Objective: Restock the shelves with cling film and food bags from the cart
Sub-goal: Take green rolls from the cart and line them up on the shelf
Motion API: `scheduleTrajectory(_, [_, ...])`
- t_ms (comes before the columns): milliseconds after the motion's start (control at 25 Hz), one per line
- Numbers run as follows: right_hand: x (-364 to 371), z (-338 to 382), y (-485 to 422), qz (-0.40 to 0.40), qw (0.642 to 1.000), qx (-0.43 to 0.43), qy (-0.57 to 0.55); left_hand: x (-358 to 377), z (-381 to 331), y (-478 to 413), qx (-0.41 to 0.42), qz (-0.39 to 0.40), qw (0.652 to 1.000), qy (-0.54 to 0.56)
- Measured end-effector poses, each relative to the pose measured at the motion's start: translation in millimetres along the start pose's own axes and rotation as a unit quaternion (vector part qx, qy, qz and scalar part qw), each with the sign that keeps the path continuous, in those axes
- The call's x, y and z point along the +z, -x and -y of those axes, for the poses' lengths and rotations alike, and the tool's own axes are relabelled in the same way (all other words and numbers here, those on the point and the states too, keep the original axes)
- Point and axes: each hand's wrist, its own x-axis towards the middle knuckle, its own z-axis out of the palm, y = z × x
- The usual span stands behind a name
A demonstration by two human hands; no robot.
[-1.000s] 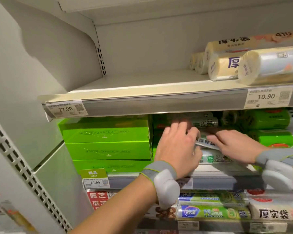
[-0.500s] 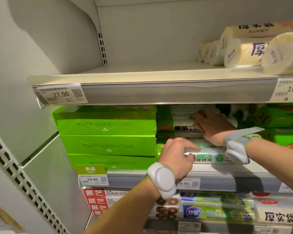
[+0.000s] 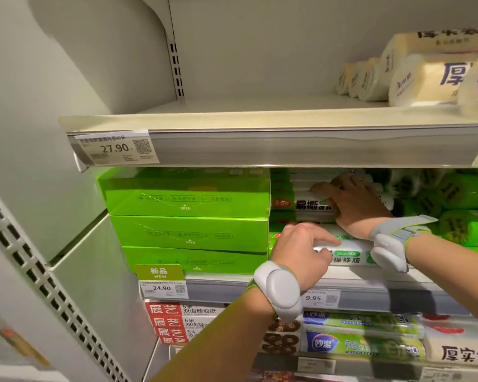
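On the middle shelf [image 3: 287, 285] lies a stack of green-and-white cling film boxes [image 3: 301, 206]. My left hand [image 3: 304, 250] grips the bottom cling film box [image 3: 351, 253] at its front, fingers curled over its top and thumb under it. My right hand [image 3: 353, 202] lies flat with spread fingers on the stacked boxes above, pressing them back. Both wrists wear white bands. The cart is out of view.
Three bright green flat boxes [image 3: 185, 216] are stacked left of the cling film. Green rolls [image 3: 467, 210] fill the shelf's right. The top shelf [image 3: 232, 119] holds cream bag rolls [image 3: 425, 78] at right. More cling film and red boxes [image 3: 174, 321] sit below.
The view has closed in on the shelf and tilted slightly. Since a second ago my right hand rose from the low box onto the upper stack; my left hand dropped to grip the bottom box.
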Motion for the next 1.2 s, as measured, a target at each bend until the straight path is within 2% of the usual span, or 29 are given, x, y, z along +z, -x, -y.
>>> scheduleTrajectory(160, [-5, 10, 0, 0.001, 1.0, 0.007, 0.023, 0, -1, 0, 0.002, -0.014, 1.0, 0.0])
scheduleTrajectory(280, [-8, 24, 8, -0.009, 1.0, 0.014, 0.014, 2, -8, 1, 0.017, -0.033, 0.998, -0.055])
scheduleTrajectory(400, [-14, 34, 34, -0.054, 0.988, 0.067, -0.127, 3, -9, 7, 0.089, -0.058, 0.977, -0.186])
scheduleTrajectory(440, [-15, 34, 51, -0.063, 0.979, 0.089, -0.171, 4, -9, 10, 0.108, -0.078, 0.972, -0.192])
scheduleTrajectory(520, [-16, 36, 94, -0.092, 0.954, 0.088, -0.27, 10, -14, 18, 0.13, -0.129, 0.976, -0.115])
scheduleTrajectory(560, [-19, 40, 115, -0.116, 0.936, 0.082, -0.323, 13, -19, 24, 0.134, -0.149, 0.978, -0.054])
scheduleTrajectory(640, [-19, 35, 166, -0.152, 0.898, 0.134, -0.39, 39, -38, 40, 0.109, -0.128, 0.983, 0.069])
scheduleTrajectory(720, [-16, 20, 223, -0.14, 0.859, 0.24, -0.431, 82, -62, 65, 0.044, -0.047, 0.99, 0.125])
scheduleTrajectory(840, [-8, -7, 308, -0.09, 0.79, 0.36, -0.488, 151, -86, 107, -0.005, 0.064, 0.989, 0.136])
scheduleTrajectory(960, [5, -39, 386, -0.037, 0.689, 0.494, -0.53, 215, -103, 139, -0.04, 0.173, 0.972, 0.155])
scheduleTrajectory(1040, [24, -60, 436, 0.023, 0.64, 0.551, -0.536, 256, -112, 151, -0.073, 0.251, 0.955, 0.14])
scheduleTrajectory(1200, [77, -108, 515, 0.092, 0.546, 0.662, -0.505, 329, -110, 151, -0.092, 0.339, 0.933, 0.073])
